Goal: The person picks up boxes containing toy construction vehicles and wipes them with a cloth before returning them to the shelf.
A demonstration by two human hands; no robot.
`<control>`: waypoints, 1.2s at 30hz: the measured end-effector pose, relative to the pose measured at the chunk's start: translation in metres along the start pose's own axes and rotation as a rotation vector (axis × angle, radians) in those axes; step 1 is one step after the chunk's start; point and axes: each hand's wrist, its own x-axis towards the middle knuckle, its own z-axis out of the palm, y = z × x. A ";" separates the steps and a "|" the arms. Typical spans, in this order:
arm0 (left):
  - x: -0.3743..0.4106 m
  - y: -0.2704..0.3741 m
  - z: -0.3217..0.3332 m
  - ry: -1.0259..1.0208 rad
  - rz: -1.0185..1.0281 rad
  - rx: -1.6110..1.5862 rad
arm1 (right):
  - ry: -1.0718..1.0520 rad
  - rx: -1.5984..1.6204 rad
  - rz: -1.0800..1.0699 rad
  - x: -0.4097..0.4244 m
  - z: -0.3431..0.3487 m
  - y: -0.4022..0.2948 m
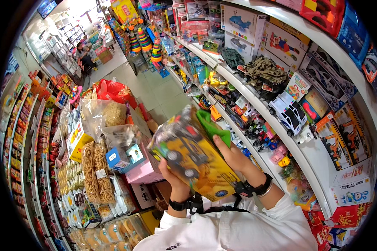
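Note:
A yellow toy-vehicle box (pixel 204 166), pictured with big-wheeled trucks, is held tilted in front of my chest. My left hand (pixel 173 179) supports its left side, with the thumb showing at the edge and the other fingers hidden behind the box. On the opposite side my right hand (pixel 231 153) presses a green cloth (pixel 207 120) against the box. The cloth drapes over the box's upper right edge. Both wrists wear black straps with small devices.
To the right, a white shelf (pixel 238 84) carries boxed toys, a white toy police car (pixel 287 113) and camouflage items (pixel 265 70). On my left stand bagged snacks (pixel 97 172), a blue box (pixel 117 158) and snack racks (pixel 22 150). A person (pixel 85 55) sits beyond the tiled aisle (pixel 147 83).

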 end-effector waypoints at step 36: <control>0.038 0.003 -0.013 -0.295 -0.391 0.104 | -0.247 -1.335 -0.680 0.060 0.014 -0.034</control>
